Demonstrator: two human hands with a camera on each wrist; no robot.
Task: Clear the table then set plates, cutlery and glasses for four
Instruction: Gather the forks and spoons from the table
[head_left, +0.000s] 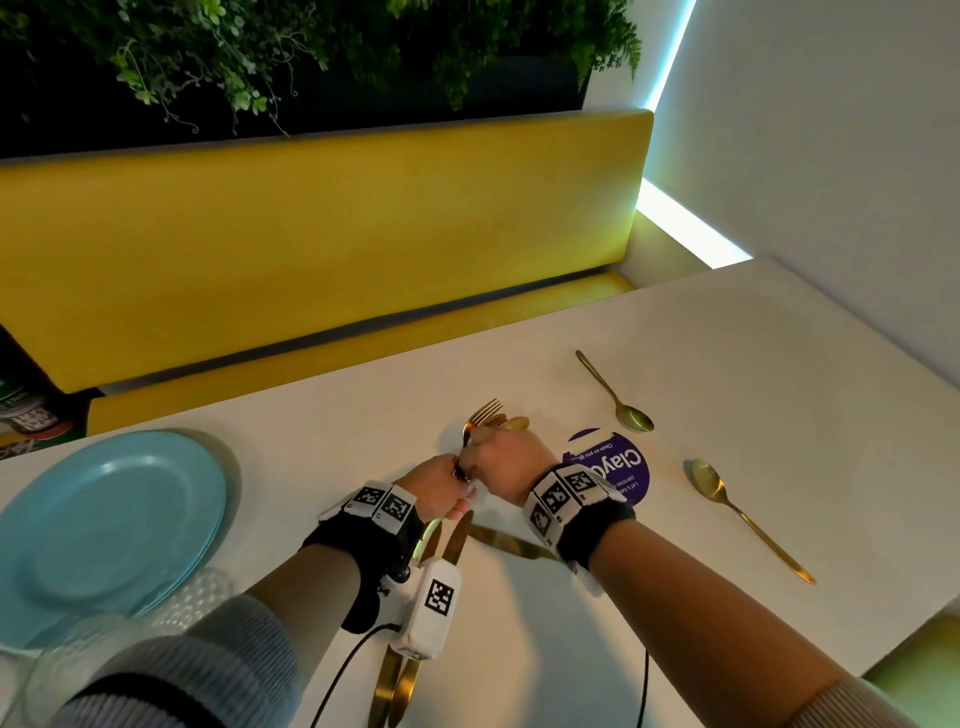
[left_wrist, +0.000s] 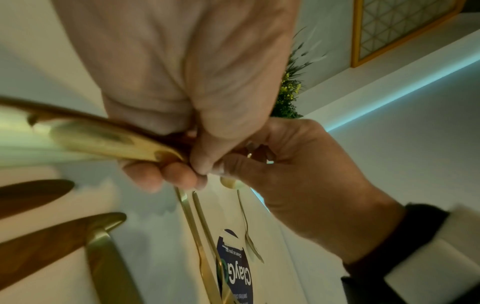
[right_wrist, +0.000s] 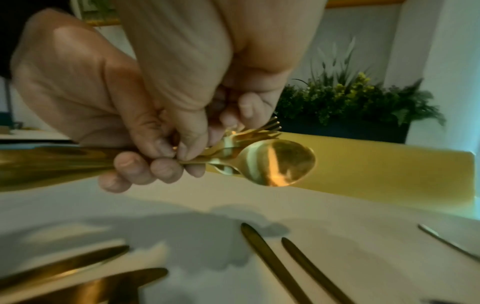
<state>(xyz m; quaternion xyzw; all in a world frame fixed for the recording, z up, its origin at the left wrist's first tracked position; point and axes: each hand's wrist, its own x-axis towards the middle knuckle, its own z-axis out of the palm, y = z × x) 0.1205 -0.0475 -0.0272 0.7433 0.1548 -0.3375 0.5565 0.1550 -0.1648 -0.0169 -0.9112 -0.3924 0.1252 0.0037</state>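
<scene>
Both hands meet over the middle of the white table (head_left: 727, 364) on one bundle of gold cutlery (head_left: 485, 415). Fork tines and a spoon bowl (right_wrist: 280, 162) stick out past the fingers. My left hand (head_left: 457, 480) curls round the handles, which show in the left wrist view as gold handles (left_wrist: 103, 139). My right hand (head_left: 478, 452) pinches the bundle near the heads. Two gold spoons lie on the table to the right, a far one (head_left: 618, 397) and a near one (head_left: 748, 519). Gold knives (head_left: 454, 540) lie under my wrists. Stacked blue plates (head_left: 114, 519) sit at the left.
A round purple sticker (head_left: 623, 467) is stuck on the table beside my right wrist. Clear glasses (head_left: 78, 660) stand at the near left by the plates. A yellow bench (head_left: 311, 249) runs along the far edge, with plants above it. A white wall closes the right side.
</scene>
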